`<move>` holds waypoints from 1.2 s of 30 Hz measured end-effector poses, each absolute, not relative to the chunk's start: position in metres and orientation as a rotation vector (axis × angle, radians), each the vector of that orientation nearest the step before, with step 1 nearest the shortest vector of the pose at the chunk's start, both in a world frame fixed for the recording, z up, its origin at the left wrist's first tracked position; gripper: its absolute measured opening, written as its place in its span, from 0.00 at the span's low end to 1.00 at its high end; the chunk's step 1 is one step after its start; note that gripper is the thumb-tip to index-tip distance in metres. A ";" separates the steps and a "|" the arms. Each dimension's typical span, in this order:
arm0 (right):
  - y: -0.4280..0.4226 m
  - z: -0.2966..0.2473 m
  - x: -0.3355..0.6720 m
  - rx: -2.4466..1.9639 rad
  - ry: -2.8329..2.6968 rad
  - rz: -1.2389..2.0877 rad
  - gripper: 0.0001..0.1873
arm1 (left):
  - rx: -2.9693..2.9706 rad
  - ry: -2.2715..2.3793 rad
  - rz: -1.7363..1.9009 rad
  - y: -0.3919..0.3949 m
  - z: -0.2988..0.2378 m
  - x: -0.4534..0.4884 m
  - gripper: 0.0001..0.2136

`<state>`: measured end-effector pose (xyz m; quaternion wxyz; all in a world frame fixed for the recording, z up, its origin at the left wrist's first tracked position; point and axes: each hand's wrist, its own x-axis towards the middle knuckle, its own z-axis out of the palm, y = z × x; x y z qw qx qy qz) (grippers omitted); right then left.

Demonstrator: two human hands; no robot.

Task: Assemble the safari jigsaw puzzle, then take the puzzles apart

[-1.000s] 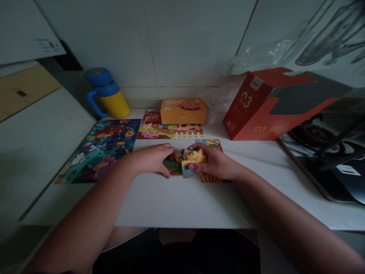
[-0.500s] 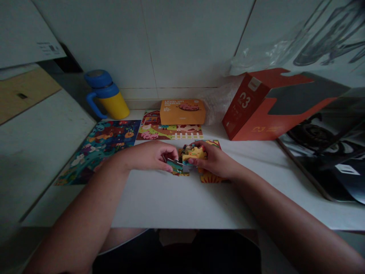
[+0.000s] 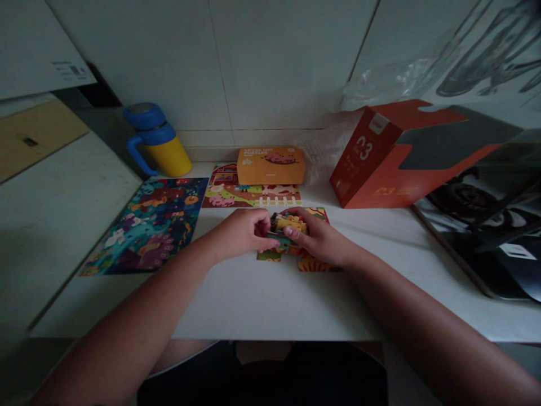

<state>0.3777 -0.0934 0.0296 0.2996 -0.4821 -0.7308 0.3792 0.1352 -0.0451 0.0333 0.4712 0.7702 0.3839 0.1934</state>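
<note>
Head view. My left hand (image 3: 244, 230) is closed in a pinch, fingertips on the near edge of a teal piece (image 3: 280, 241). My right hand (image 3: 320, 241) is curled around a small stack (image 3: 291, 221) of pieces, thumb pressed on top; probably so the loose ones stay together. The teal piece sits between the two sets of fingertips, raised just off the table (image 3: 270, 304).

Directly under the fingers lies a part-built puzzle (image 3: 311, 263), flat. I read the low hold as keeping pieces close to it.

Beyond the left knuckles are a sea puzzle (image 3: 152, 223) and a farm puzzle (image 3: 249, 195). An orange box (image 3: 270, 165) rests on the farm puzzle's far edge. A red box (image 3: 380, 163) is well past the right fingers.
</note>
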 end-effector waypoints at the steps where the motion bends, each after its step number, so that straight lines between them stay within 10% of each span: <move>1: -0.094 0.030 0.378 -1.262 -1.945 1.020 0.30 | 1.848 0.934 0.480 -0.046 0.033 0.136 0.15; 22: -0.081 0.030 0.389 -1.403 -1.666 0.880 0.34 | 2.489 1.010 0.131 -0.044 0.042 0.120 0.31; 36: -0.096 0.034 0.377 -1.080 -1.872 1.220 0.36 | 2.189 0.997 0.414 -0.035 0.039 0.124 0.08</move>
